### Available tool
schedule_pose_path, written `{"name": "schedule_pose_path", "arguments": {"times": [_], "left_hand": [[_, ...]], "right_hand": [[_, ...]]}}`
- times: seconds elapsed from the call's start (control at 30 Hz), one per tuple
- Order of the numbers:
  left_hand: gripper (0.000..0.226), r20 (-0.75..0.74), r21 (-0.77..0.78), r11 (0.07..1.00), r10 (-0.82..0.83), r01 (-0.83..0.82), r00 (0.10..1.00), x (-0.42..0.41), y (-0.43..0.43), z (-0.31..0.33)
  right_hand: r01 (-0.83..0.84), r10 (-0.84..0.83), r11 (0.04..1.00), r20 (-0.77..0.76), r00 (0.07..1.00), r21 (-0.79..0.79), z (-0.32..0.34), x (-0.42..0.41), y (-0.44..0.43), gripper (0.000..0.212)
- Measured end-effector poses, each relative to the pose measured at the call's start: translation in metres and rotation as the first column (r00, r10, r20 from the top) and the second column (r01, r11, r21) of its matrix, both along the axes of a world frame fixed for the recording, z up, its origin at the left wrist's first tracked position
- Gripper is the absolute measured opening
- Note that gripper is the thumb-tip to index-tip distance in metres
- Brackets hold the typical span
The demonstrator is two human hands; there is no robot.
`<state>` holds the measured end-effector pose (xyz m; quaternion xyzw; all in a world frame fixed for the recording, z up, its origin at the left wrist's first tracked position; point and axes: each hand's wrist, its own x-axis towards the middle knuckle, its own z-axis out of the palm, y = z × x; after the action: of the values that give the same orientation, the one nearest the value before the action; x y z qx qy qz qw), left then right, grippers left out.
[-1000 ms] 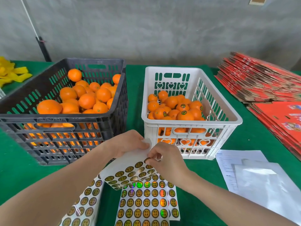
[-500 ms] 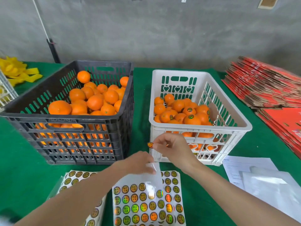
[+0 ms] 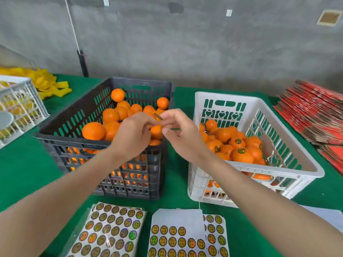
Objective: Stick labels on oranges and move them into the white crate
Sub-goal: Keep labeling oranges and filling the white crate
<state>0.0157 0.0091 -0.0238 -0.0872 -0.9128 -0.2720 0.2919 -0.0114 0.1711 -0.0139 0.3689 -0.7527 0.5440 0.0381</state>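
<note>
One label [image 3: 158, 116] pinched by right hand [image 3: 182, 132].

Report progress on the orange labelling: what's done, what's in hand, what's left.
Done: the white crate holds a pile of oranges, several visibly labelled. In hand: the right hand pinches a label over the black crate, with the left hand close beside it; whether the left holds anything is unclear. Left: the black crate is heaped with unlabelled oranges, and the sheets hold plenty more labels.
</note>
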Motion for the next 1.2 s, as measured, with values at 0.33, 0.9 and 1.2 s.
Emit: {"name": "schedule_pose_path", "arguments": {"times": [0.33, 0.9, 1.2], "left_hand": [[0.020, 0.892, -0.394, 0.899, 0.323, 0.192, 0.316, -0.053, -0.091, 0.001], [0.092, 0.077, 0.997, 0.051, -0.800, -0.062, 0.595, -0.015, -0.025, 0.027], [0.048, 0.136, 0.966, -0.046, -0.746, -0.253, 0.652, -0.008, 0.043, 0.024]], "right_hand": [[-0.054, 0.026, 0.946, 0.093, 0.995, 0.321, -0.004, -0.028, -0.028, 0.031], [0.084, -0.005, 0.974, 0.347, 0.938, -0.212, 0.022, -0.004, 0.014, 0.015], [0.065, -0.001, 0.984, 0.359, 0.934, -0.167, 0.029, 0.009, 0.052, 0.012]]}}
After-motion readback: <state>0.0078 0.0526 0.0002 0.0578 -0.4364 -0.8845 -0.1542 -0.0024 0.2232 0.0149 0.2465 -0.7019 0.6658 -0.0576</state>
